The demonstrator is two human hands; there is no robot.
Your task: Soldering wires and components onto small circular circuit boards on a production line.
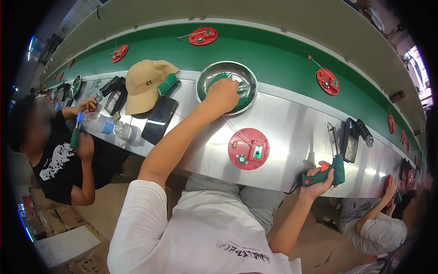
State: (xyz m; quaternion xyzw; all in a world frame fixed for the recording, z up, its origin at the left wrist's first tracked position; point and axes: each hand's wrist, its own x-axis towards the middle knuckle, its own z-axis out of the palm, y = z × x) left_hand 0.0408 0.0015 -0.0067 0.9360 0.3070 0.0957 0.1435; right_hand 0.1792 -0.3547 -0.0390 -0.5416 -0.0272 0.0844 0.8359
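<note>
My left hand (pixel 222 95) reaches down into a round steel bowl (pixel 250 76) that holds thin green strips (pixel 245 98). Its fingers are curled among the strips, and whatever they pinch is hidden beneath them. A green soldering gun (pixel 337 170) with a red trigger is gripped in my right hand (pixel 318 181) at the bench's front edge, its metal tip pointing away from me. Between my hands, on the steel bench (pixel 283 123), lies a red disc (pixel 237 142) bearing a small green circuit board (pixel 258 151), a round part and pale wires.
Left of the bowl are a tan cap (pixel 147 86), a green roll (pixel 168 84), a black phone (pixel 159 119) and a plastic bottle (pixel 98 123). A black soldering stand (pixel 350 141) is at right. More red discs (pixel 203 36) lie on the green strip (pixel 264 50). Co-workers sit on both sides.
</note>
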